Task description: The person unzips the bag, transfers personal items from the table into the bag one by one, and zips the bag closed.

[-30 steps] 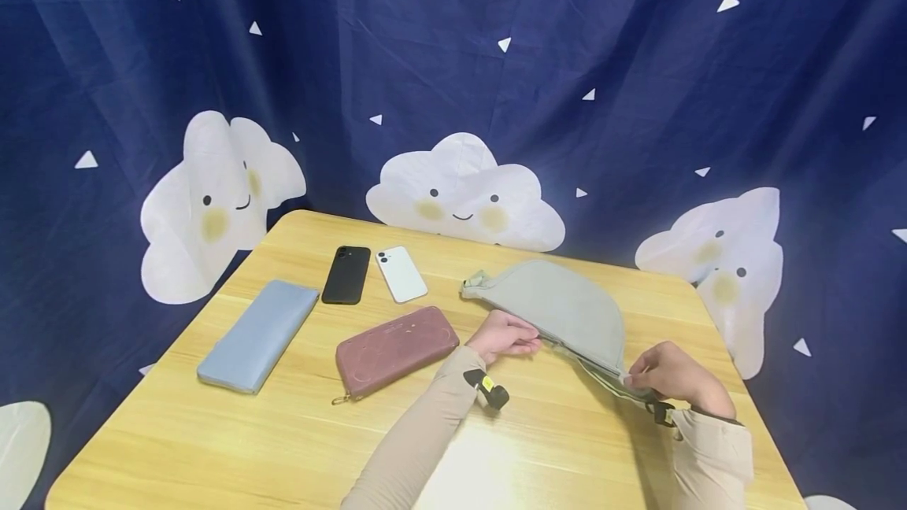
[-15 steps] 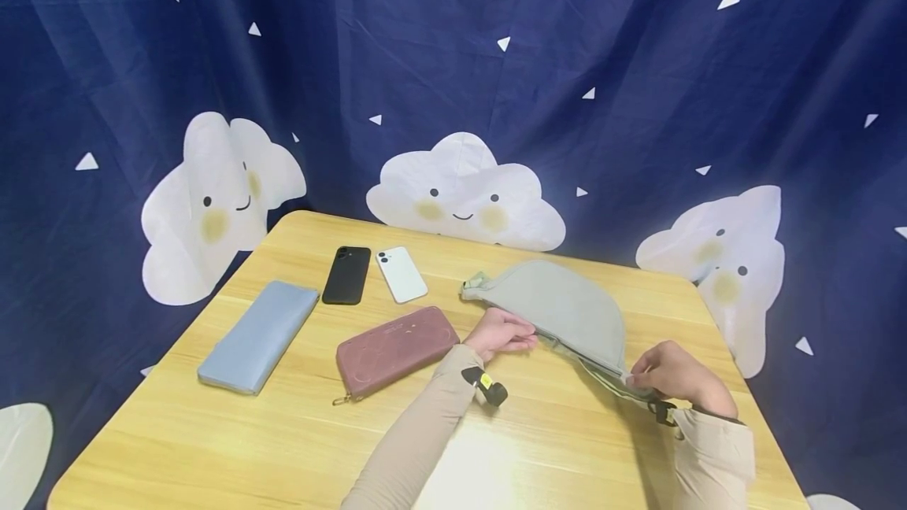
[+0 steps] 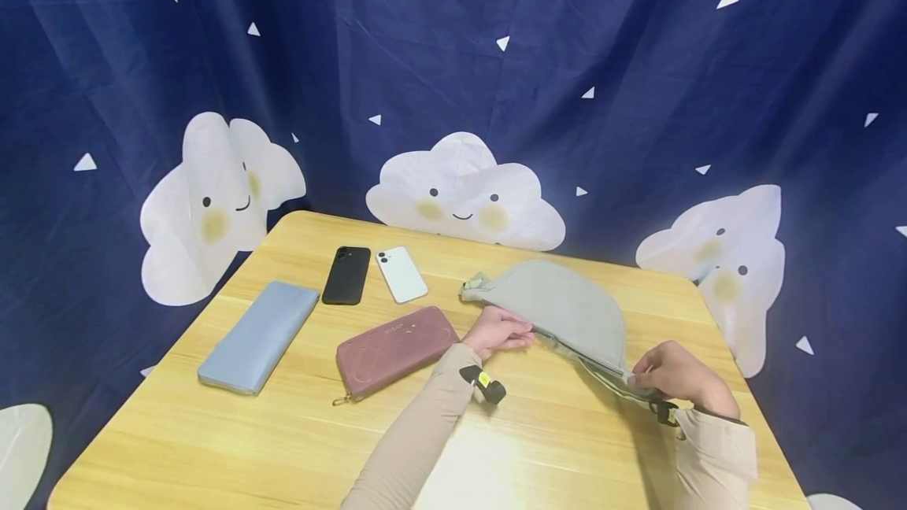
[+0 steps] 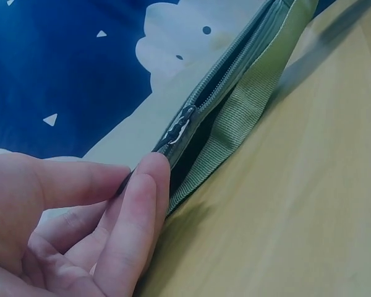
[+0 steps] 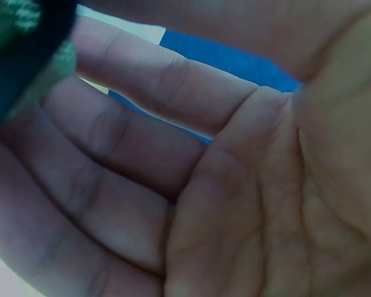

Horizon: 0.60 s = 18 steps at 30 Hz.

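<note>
A grey-green waist bag [image 3: 560,305] stands on the table at the right, its zipped edge toward me. My left hand [image 3: 497,332] pinches the black cord of the zipper pull [image 4: 177,127] between thumb and fingers. Beyond the slider the zipper teeth [image 4: 238,62] are parted, and a webbing strap [image 4: 253,102] hangs along the edge. My right hand [image 3: 676,372] grips the bag's right end with thumb and fingers. In the right wrist view, the curled fingers [image 5: 130,130] fill most of the picture, with blurred greenish fabric at the upper left.
A dusty-pink zip wallet [image 3: 397,351] lies just left of my left forearm. Farther left is a light blue wallet [image 3: 258,337]. Behind them lie a black phone [image 3: 346,275] and a white phone [image 3: 401,274]. A dark blue cloud-print curtain [image 3: 425,46] hangs behind the wooden table [image 3: 283,447].
My left hand has slid slightly left along the bag's zipped edge with the zipper pull. The right hand keeps its grip on the bag's right end, almost still.
</note>
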Tool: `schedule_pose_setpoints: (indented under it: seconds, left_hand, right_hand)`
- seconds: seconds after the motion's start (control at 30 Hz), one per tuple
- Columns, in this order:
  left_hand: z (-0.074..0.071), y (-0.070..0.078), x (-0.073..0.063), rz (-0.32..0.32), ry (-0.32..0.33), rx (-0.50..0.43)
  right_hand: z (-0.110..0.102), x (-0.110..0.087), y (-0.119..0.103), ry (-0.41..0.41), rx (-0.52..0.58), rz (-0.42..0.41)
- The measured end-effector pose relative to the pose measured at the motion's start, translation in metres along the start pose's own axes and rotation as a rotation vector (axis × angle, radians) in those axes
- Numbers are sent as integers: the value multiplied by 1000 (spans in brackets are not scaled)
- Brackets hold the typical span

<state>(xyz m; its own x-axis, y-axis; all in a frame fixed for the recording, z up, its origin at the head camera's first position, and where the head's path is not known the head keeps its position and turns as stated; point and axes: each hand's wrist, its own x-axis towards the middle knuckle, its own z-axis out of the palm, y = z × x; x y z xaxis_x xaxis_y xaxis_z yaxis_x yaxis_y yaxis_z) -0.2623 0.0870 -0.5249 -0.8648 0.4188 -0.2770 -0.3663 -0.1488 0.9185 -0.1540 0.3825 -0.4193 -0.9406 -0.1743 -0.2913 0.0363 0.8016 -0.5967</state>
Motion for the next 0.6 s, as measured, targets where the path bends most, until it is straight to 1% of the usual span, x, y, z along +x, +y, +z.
schedule_pose_setpoints:
  seconds: [0.1,0.27,0.4,0.6]
  left_hand:
    - [-1,1,2,0,-1,-9]
    - [-4,3,3,11,7,-21]
    - [-6,1,3,17,11,-21]
    - [-7,-2,6,5,11,-23]
  right_hand:
    - [-1,0,0,2,2,-6]
    - [-2,0,0,-1,7,-4]
    - [-1,0,0,-1,4,0]
    - [0,0,0,-1,10,0]
